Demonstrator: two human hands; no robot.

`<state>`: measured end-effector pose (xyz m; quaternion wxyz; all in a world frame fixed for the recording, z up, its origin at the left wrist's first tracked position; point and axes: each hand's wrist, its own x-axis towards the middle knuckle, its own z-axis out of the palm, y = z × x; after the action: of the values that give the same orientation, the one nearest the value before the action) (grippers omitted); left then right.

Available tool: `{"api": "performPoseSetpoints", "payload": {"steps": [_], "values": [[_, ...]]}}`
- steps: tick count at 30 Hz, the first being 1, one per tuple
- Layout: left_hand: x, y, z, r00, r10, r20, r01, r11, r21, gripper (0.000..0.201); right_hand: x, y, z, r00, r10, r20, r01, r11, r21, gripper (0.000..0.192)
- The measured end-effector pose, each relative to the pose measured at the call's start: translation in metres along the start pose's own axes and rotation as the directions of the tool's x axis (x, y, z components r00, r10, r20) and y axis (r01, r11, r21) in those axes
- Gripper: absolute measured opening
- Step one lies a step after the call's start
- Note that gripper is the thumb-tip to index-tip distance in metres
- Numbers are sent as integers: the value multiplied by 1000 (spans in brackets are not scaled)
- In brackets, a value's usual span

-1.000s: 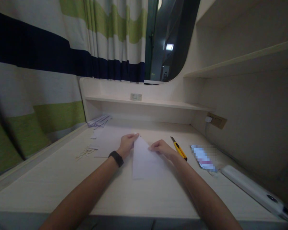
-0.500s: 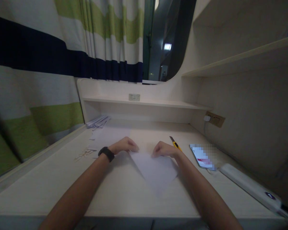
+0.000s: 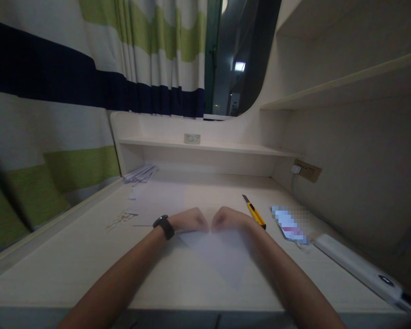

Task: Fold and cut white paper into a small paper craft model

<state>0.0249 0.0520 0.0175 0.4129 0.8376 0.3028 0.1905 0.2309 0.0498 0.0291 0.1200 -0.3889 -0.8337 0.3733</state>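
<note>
A white sheet of paper, folded to a pointed, roughly triangular shape, lies on the desk with its tip towards me. My left hand, below a dark wristwatch, is closed at the paper's far edge. Close beside it, my right hand is closed on the same edge, its fingers curled inward. The two hands are almost touching. Both fingertips are partly hidden and slightly blurred. A yellow utility knife with its blade out lies just right of my right hand.
Flat white paper lies behind my left hand, near folded paper strips and a small heap of thin pale pieces. To the right are a phone and a long white lamp-like bar. A low shelf spans the back.
My hands have come closer together and slightly nearer to me along the paper's far edge. The paper has shifted with them, and more of the knife shows.
</note>
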Motion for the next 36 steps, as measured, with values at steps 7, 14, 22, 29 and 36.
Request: {"api": "performPoseSetpoints", "payload": {"steps": [7, 14, 22, 29, 36], "values": [[0, 3, 5, 1000, -14, 16, 13, 998, 57, 24, 0, -3, -1, 992, -56, -115, 20, 955, -296, 14], [2, 4, 3, 999, -37, 22, 36, 998, 47, 27, 1, -10, 1, 994, -76, -84, 44, 942, -334, 15], [1, 0, -4, 995, -35, 96, 37, 999, -26, 29, -3, -6, -7, 997, -70, -16, 63, 964, -258, 17], [2, -8, -10, 989, -61, 133, 72, 995, -73, 24, -5, 6, -17, 997, -78, 8, 78, 983, -165, 18], [-7, -15, -29, 975, -179, 129, 195, 973, -126, 21, -10, 22, -31, 1000, -14, -13, 13, 997, -78, 23]]}}
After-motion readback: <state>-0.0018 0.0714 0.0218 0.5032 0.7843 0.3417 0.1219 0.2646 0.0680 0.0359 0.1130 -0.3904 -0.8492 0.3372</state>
